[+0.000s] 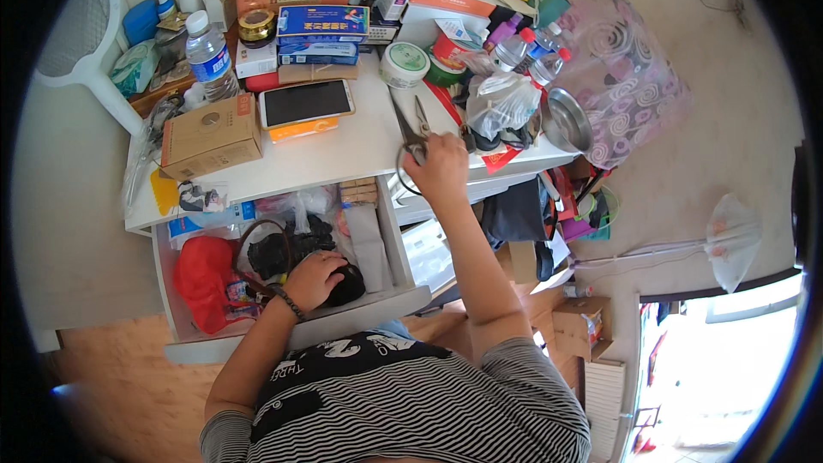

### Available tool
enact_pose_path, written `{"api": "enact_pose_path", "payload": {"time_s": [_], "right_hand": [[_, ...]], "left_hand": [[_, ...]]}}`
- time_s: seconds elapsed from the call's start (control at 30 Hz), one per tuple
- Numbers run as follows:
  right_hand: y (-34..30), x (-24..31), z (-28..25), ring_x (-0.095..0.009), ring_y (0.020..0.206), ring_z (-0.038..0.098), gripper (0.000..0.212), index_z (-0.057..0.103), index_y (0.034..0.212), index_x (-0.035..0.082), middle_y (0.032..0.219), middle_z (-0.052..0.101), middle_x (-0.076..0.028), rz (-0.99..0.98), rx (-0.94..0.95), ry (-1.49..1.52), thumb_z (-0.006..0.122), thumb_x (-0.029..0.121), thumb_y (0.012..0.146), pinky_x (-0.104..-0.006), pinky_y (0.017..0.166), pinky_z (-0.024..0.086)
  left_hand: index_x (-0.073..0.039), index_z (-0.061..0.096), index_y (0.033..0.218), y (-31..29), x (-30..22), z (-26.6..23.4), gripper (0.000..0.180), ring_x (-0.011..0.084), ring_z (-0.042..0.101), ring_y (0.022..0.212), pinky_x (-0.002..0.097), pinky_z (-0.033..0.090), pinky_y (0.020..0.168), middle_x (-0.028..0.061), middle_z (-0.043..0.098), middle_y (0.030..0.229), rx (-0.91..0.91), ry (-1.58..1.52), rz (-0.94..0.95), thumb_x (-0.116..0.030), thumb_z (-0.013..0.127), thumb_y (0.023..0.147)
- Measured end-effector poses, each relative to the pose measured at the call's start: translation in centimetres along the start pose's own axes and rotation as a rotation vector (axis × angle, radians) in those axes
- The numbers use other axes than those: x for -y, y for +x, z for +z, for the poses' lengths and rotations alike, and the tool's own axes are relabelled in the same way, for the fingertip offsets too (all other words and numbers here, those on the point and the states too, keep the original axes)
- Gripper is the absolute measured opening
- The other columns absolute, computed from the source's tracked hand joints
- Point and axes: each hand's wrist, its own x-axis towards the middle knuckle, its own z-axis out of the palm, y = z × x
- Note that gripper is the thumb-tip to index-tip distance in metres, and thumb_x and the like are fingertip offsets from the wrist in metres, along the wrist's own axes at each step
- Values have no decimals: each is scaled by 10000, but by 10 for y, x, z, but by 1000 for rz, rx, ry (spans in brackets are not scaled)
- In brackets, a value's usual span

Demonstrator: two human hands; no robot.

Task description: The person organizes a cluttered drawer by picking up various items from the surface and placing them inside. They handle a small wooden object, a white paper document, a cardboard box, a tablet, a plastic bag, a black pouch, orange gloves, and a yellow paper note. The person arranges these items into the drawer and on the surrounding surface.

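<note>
- Head view: our right hand (441, 168) has its fingers clamped on scissors (405, 125).
- Our left hand (312, 281) touches a black object (348, 286) inside the drawer (377, 307); finger grip, we cannot tell.

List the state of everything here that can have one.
Drawer: pulled open
Scissors: blades apart, right hand on the handles
Left hand: inside drawer, on a black item
Phone: face up, screen dark
Left bottle: upright, capped
Brown box: closed
Green-topped tub: lid on
</note>
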Motion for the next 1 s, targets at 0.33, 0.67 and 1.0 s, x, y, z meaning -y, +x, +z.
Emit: {"api": "enact_pose_path", "payload": {"time_s": [0.33, 0.67, 1.0], "right_hand": [[-8, -22, 23, -363, 1066, 506, 612, 488, 1196, 34, 1145, 529, -184, 211, 155, -125, 644, 441, 767, -542, 827, 456], [-5, -24, 16, -375, 1118, 467, 792, 460, 1291, -42, 1202, 499, -189, 143, 232, -83, 700, 424, 697, -513, 911, 409], [-30, -18, 5, -352, 992, 556, 640, 527, 1193, -67, 1078, 548, -195, 97, -7, 515, 738, 166, 636, -413, 874, 469]], "left_hand": [[-48, 631, 1090, 2, 10, 5, 264, 321, 569, 1066, 385, 470, 909, 129, 609, 1146, 9, 44, 30, -174, 621, 859], [-37, 620, 1123, -10, 0, -20, 316, 328, 561, 1082, 383, 451, 939, 146, 595, 1179, 30, 1, -93, -174, 634, 838], [-110, 672, 1047, -61, 18, -46, 276, 342, 461, 1192, 457, 396, 953, 96, 550, 1274, -64, 451, -267, -230, 657, 799]]}}
